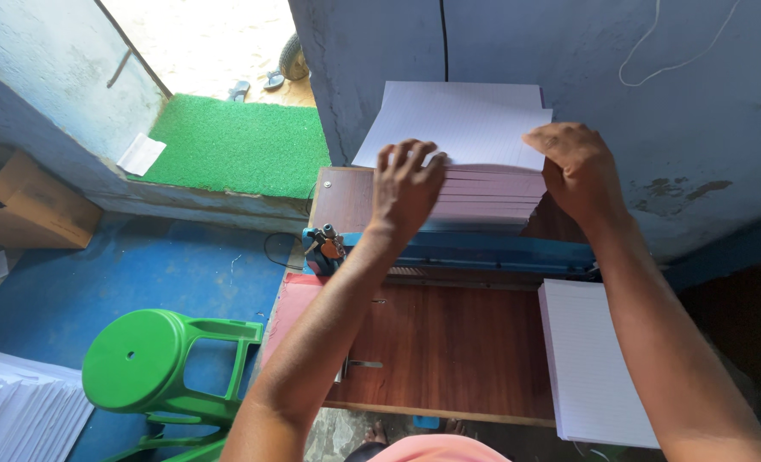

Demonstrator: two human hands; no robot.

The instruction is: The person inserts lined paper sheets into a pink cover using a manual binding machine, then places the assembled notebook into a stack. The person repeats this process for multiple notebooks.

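Note:
A tall stack of white ruled paper (475, 184) stands at the far end of a brown wooden table (449, 342), behind a blue machine bar (483, 250). The top sheets (462, 120) are lifted and lean toward the wall. My left hand (404, 184) rests on the stack's front left, fingers curled over the upper sheets. At the stack's right top corner, my right hand (577, 171) grips the sheets' edge.
A second stack of ruled paper (590, 359) lies on the table's right side. A green plastic stool (154, 359) stands on the blue floor at left, with more paper (17, 411) beside it. A cardboard box (29, 205) and green doormat (239, 145) lie beyond.

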